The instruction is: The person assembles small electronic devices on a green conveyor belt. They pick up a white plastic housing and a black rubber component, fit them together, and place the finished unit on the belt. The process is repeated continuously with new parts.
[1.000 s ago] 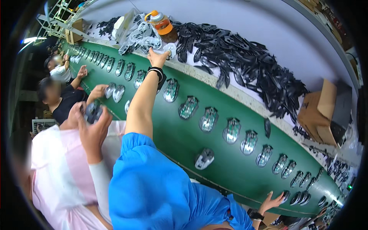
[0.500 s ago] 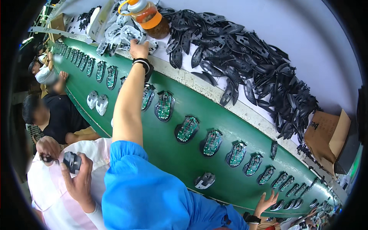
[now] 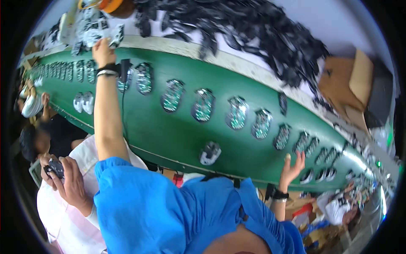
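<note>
Shell (image 3: pixel 93 38) at left hand (image 3: pixel 103 53), long axis blurred

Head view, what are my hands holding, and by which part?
Your left hand is at white parts; any grip can't be told. Your right hand, open, holds nothing.

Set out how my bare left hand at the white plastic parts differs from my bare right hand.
Place: your bare left hand is at the white plastic parts beyond the long green belt, while your bare right hand is over the belt's near side.
Pose: the right hand is open and empty; the left hand's fingertips are too blurred to show its grip.
Shared: each wrist wears a dark band.
</note>
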Available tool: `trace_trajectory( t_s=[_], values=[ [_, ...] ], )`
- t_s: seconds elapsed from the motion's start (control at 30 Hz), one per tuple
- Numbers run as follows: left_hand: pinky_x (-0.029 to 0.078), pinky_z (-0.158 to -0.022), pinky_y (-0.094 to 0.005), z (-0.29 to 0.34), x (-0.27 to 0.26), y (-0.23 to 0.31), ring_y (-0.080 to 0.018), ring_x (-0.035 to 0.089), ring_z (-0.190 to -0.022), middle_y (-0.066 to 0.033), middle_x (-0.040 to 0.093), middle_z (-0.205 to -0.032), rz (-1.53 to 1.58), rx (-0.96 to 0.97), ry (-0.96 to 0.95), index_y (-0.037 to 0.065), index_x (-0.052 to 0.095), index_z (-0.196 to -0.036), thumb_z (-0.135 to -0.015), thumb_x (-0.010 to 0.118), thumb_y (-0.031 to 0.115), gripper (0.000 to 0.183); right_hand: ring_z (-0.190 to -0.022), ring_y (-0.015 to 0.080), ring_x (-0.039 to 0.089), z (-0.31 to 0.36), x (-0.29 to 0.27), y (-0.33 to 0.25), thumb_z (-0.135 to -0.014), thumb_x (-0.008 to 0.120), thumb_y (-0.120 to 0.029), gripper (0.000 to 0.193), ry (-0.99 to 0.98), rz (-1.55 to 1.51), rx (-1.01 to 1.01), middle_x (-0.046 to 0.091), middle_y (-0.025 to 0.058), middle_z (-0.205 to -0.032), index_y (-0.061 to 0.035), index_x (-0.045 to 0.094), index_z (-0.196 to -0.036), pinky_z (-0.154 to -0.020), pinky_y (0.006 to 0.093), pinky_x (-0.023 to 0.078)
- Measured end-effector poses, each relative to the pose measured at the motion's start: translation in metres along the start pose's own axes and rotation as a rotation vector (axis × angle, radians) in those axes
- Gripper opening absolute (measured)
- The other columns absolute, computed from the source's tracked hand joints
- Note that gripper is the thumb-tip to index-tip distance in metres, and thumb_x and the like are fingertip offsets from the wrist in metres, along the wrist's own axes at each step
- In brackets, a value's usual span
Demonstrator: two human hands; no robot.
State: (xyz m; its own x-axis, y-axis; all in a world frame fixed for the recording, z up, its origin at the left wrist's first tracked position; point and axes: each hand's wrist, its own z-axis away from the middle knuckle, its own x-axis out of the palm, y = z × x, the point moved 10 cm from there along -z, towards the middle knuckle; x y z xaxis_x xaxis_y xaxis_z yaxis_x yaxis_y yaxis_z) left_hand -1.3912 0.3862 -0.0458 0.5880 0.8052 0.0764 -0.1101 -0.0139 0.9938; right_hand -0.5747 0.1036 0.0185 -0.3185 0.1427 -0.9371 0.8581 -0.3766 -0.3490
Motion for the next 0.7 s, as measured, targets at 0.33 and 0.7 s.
trace_trajectory(
  t_s=[0.33, 0.7],
  values=[
    [0.05, -0.064, -0.0269, 0.337, -0.019, 0.028, -0.0157, 0.062, -0.079, -0.0092, 0.062, -0.093, -0.03, -0.274, -0.172, 0.007, 0.049, -0.114, -0.087, 0.054, -0.001, 0.029, -0.113, 0.0292, 0.052, 0.012, 0.006, -0.008, -0.076, 0.064, -0.003, 0.039, -0.084, -0.358, -0.139, 0.056, 0.012, -0.125, -0.0064, 0.062, -0.115, -0.097, 0.0375, 0.04],
    [0.037, -0.059, -0.0199, 0.457, -0.123, -0.058, -0.0038, 0.044, -0.067, 0.0026, 0.052, -0.084, -0.413, -0.249, -0.242, 0.007, 0.055, -0.12, -0.079, 0.061, -0.002, 0.042, -0.089, 0.0215, 0.062, -0.009, 0.031, 0.005, -0.076, 0.064, -0.003, 0.033, -0.254, -0.61, -0.222, 0.067, 0.009, -0.098, -0.0071, 0.065, -0.108, -0.077, 0.0333, 0.05]
  ],
)
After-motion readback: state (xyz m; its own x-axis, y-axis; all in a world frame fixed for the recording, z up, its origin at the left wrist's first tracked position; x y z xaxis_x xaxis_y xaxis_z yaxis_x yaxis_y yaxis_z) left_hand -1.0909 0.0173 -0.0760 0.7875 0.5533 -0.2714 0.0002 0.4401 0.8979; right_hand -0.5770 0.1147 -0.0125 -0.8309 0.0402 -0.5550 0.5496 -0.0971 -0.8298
